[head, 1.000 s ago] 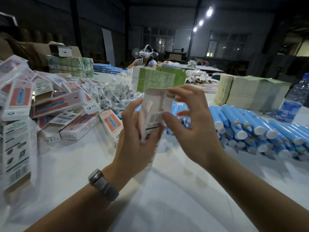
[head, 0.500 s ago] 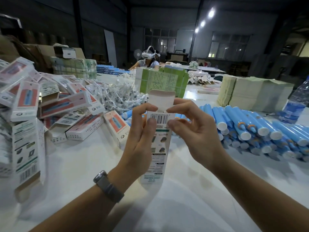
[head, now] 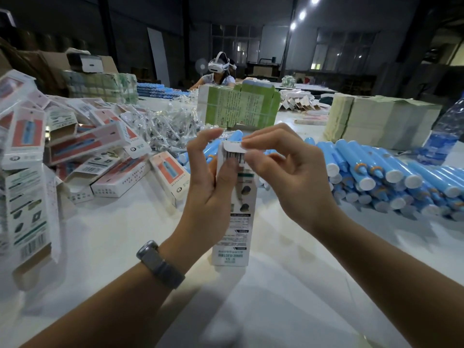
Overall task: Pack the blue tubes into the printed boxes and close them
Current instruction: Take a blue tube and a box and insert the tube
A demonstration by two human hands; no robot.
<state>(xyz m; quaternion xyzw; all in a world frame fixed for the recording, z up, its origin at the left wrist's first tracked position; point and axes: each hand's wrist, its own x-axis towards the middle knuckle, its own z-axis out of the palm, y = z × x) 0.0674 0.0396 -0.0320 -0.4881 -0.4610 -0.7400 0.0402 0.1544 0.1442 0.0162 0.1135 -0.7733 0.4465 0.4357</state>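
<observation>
Step judged: closing top flap. Printed box (head: 234, 209) held upright at frame centre, gripped by left hand (head: 208, 187). Flap pinched by right hand (head: 288, 172) fingers (head: 253, 143). Blue tubes (head: 376, 172) piled at 3 o'clock on table (head: 276, 310). Next: flap to be tucked in.

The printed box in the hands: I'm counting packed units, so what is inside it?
Nothing inside shows. The printed box stands upright on the table, gripped by the left hand; the right hand folds the top flap down. The walls hide any blue tube.
</observation>
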